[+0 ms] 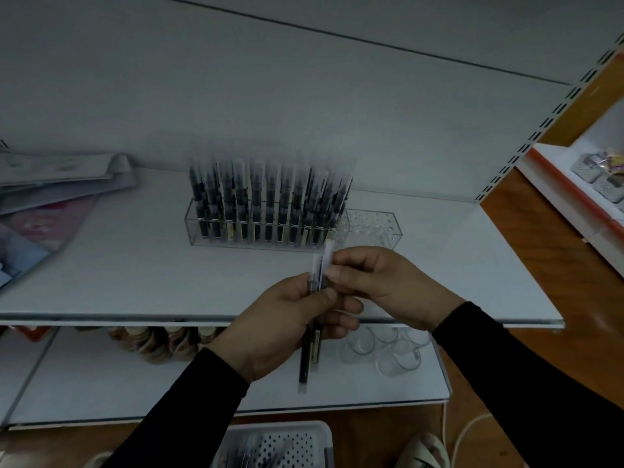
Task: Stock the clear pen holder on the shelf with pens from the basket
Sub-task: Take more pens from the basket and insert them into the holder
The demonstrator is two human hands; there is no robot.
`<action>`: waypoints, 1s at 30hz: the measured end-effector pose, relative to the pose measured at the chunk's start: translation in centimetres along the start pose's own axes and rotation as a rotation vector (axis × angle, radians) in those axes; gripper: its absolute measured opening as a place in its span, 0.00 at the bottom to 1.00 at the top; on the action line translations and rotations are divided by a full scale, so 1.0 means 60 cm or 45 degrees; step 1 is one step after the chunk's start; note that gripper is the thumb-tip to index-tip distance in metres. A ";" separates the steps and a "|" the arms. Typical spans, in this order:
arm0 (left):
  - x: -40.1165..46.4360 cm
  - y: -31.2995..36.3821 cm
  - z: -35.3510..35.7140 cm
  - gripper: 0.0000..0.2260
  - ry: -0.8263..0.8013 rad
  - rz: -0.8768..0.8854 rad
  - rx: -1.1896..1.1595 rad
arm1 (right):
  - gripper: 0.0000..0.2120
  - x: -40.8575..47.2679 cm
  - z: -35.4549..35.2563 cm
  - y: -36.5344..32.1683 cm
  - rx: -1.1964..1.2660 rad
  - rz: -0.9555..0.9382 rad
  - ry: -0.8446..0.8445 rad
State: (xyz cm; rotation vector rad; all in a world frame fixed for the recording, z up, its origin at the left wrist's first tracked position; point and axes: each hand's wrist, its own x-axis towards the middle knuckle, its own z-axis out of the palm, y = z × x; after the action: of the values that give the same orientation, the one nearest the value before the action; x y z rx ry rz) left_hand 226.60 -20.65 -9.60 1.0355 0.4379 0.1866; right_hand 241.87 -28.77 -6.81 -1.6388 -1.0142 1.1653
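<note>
**both hands on a small bundle of sleeved pens, just in front of the holder**

the basket (277, 444) is cut off by the bottom edge, so only its white perforated rim and some dark pens inside show. the held pens (309, 349) are partly hidden inside the left hand (287, 327); how many there are is hard to make out, perhaps two or three. their clear sleeves carry a pale label strip, but no writing on it can be read, nor on the pens already standing in the clear pen holder (371, 228).

the bundle's long axis runs nearly upright in the view, tilted slightly, the sleeve tops pointing up towards the holder and the lower ends hanging below the edge of the shelf (135, 282). the left hand grips the bundle round its middle, fingers curled. the right hand (388, 285) pinches the top of one sleeve between thumb and fingertips. the two hands touch.

the holder stands well back on the shelf, its left part packed with upright dark pens, its right end showing bare holes. blurred flat packets (50, 194) lie at the left.
</note>
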 end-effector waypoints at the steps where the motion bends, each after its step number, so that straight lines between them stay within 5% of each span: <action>1: 0.001 0.000 0.000 0.11 0.017 -0.007 0.001 | 0.09 0.001 -0.001 -0.002 -0.014 -0.007 0.058; 7: 0.006 0.005 -0.006 0.08 0.447 0.092 0.045 | 0.04 0.010 -0.048 -0.034 0.164 -0.160 0.566; 13: 0.007 0.008 -0.014 0.05 0.549 0.068 -0.101 | 0.08 0.035 -0.087 -0.073 -0.079 -0.419 1.016; 19: 0.010 0.010 -0.015 0.07 0.537 0.020 -0.285 | 0.08 0.061 -0.082 -0.086 -0.347 -0.467 1.043; 30: 0.011 0.003 -0.016 0.08 0.493 0.062 -0.181 | 0.10 0.075 -0.068 -0.076 -0.788 -0.387 0.970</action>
State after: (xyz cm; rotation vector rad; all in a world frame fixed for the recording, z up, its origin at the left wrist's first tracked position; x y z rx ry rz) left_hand 226.77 -19.58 -10.06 0.8702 0.7393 0.4598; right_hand 246.24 -23.95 -2.93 -2.0545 -1.0925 -0.0390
